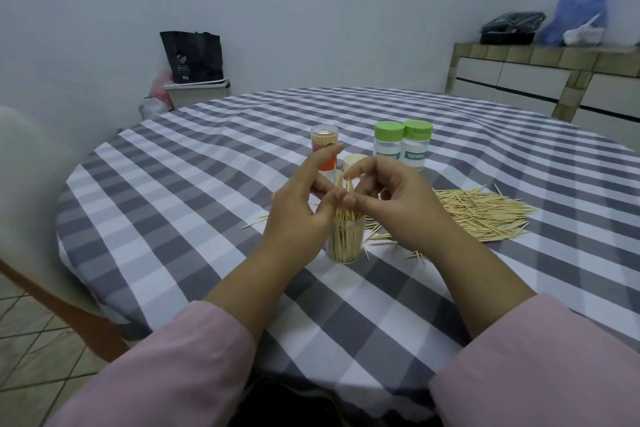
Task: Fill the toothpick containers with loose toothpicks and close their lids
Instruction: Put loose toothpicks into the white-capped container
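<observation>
she's in the middle of filling. a clear jar [345,239] stands open on the checked table [214,163], right in front of her, already packed most of the way with toothpicks. a small bundle [343,192] sticks up out of its mouth, tips splayed and not yet settled.

both hands meet over that bundle. the left hand [300,208] sits beside the jar's left side, its thumb and a lower finger closing on the bundle, the forefinger lifted straight and free. the right hand [391,199] comes in from the other side, fingers curled, its thumb and forefinger tips pinching the same sticks near the jar's rim.

next, by my reckoning, the sticks want easing straight down so they drop among the rest without jamming or tipping the jar. then more from the loose pile [481,213] just to the right, then the lid. a pale round cap [354,160] behind her fingers may be that lid, though i can't be sure.

further back stand two green-capped jars [403,146], side by side and touching, lids on. the right one's label reads "toothpick"; the left one's is partly hidden. an orange jar [325,149] left of them has a clear cap, its printing too small to read.
</observation>
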